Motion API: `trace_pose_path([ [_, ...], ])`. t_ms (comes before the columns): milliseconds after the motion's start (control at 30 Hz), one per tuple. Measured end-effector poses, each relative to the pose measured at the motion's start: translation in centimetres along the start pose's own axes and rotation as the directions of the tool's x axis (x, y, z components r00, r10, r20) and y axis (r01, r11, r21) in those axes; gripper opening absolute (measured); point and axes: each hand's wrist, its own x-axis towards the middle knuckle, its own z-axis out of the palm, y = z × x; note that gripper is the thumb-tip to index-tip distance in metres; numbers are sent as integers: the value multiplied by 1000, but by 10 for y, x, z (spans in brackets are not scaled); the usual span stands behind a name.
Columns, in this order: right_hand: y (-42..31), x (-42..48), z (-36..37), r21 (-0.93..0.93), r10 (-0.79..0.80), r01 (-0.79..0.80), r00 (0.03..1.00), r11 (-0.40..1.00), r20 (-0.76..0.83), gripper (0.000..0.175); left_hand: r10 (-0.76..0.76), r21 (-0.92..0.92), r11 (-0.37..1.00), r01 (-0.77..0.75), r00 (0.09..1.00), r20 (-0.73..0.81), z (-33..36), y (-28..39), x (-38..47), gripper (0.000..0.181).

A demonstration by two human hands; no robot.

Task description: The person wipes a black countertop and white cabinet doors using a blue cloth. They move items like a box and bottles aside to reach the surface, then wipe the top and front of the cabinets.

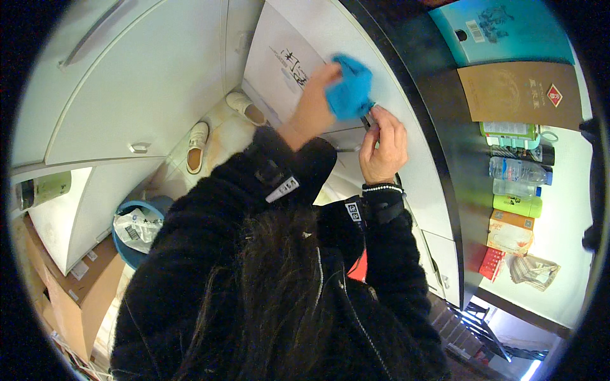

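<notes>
My left hand (314, 102) holds a blue cloth (350, 85) against a white cabinet front. Both the hand and the cloth are motion-blurred. Close to the cloth's lower corner, my right hand (385, 147) has its fingers curled around a small metal handle (367, 122) on that cabinet front. Fingers and cloth partly cover this handle. A pale panel (281, 62) bearing dark writing lies behind my left wrist. Black fleece sleeves cover both arms, and a beaded bracelet (383, 187) circles my right wrist.
A dark countertop (431, 119) runs along the right, carrying boxes (522, 93), bottles (517, 170) and a tissue box (510, 232). White cabinet doors (143, 85) stand on the left. Shoes (196, 147), a blue bin (121, 238) and a cardboard box (81, 305) are on the floor.
</notes>
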Motion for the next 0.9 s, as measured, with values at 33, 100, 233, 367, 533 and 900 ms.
trace_pose_path([
  [33, 0, 0, 0, 4, 1, -1, 1000, 1000, -3, 39, -115, -31, 993, 113, 992, -52, -9, -11, 22, 30],
  [100, -1, 0, 0, 1, 16, -16, 1000, 1000, 6, 37, -23, 63, 997, 35, 983, -180, -37, -31, 72, 26],
  [233, -4, 0, 1, 9, 26, -26, 1000, 1000, 14, 33, 4, 462, 885, 56, 992, -127, -73, -42, 121, 29],
  [367, -4, 1, 1, 25, 24, -24, 1000, 999, 0, 32, 245, 419, 901, -112, 929, -279, -32, -15, 85, 25],
  [533, -2, -2, -1, -28, 40, -39, 998, 999, 54, 37, 39, 140, 989, -49, 996, 74, 14, 30, 2, 23],
  [900, -8, 3, -1, -14, 43, -43, 998, 999, 43, 29, 339, 472, 861, -191, 907, -250, -63, -10, 155, 36],
])
